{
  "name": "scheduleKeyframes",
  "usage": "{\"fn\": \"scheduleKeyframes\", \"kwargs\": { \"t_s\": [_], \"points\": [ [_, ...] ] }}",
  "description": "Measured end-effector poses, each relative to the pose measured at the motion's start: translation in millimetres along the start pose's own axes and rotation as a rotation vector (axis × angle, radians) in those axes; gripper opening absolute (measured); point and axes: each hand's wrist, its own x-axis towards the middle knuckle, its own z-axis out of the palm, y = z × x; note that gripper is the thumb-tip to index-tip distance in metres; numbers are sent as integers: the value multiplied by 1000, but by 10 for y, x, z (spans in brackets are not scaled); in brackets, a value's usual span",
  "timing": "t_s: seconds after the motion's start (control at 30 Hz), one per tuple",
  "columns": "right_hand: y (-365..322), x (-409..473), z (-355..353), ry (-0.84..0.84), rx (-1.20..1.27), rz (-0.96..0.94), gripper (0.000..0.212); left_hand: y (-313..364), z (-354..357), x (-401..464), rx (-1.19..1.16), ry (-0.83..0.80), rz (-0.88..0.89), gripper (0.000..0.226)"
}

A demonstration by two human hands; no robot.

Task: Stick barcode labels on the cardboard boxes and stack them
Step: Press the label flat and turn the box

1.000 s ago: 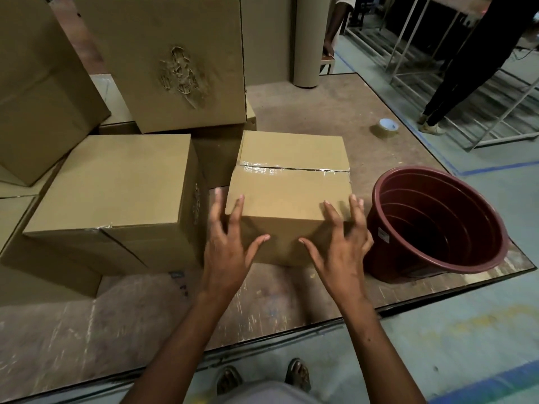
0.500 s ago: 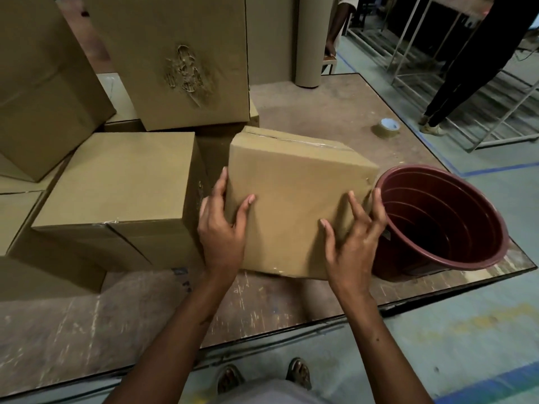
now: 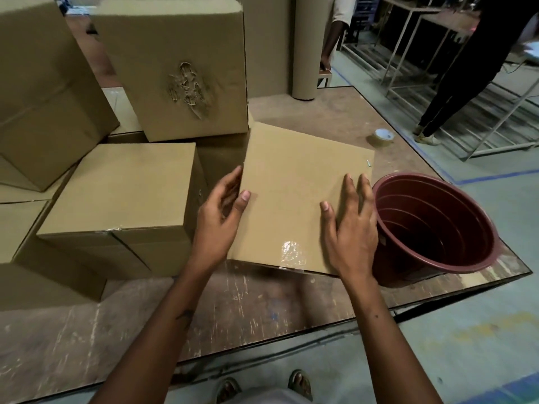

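A small cardboard box [image 3: 294,182] stands in the middle of the wooden platform, a plain face turned up towards me and a strip of clear tape at its near edge. My left hand [image 3: 221,220] grips its left edge, thumb on the upper face and fingers curled round the side. On the right part of that face my right hand [image 3: 350,225] lies with straight fingers. No barcode label is in view.
A brown plastic tub [image 3: 437,252] stands right of the box, touching my right hand's side. Larger cardboard boxes [image 3: 122,188] [image 3: 180,62] [image 3: 38,91] are piled at the left and behind. A tape roll [image 3: 383,136] lies on the platform [image 3: 262,310]. A person's legs [image 3: 455,88] stand at the right.
The box has been tipped towards me; its taped top has turned away and a plain face now points up. Both hands moved with it.
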Motion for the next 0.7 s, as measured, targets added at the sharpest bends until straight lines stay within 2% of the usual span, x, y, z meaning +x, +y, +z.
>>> {"fn": "scheduleKeyframes", "kwargs": {
  "t_s": [0.07,0.17,0.23,0.3,0.47,0.57,0.63,0.7],
  "points": [
    [80,70,-41,-2,33,23,68,-80,-11,-27,-77,22,-56,46],
    [205,137,-98,-23,61,20,67,-350,9,-39,9,29,-247,53],
    [224,135,-117,-42,78,-9,66,-569,36,-30,16,-42,-437,71],
    [222,123,-116,-54,82,-47,67,-751,93,-11,-41,-112,-589,100],
    [269,117,-94,-40,58,-38,67,-929,117,102,-139,-155,-650,118],
    [314,108,-116,-21,-50,-51,63,-1038,150,144,-195,-177,-660,107],
    [280,90,-135,25,-167,-23,59,-1009,187,146,-175,-91,-640,107],
    [126,-3,-162,10,-147,42,65,-873,206,106,-163,1,-619,118]
  ]
}}
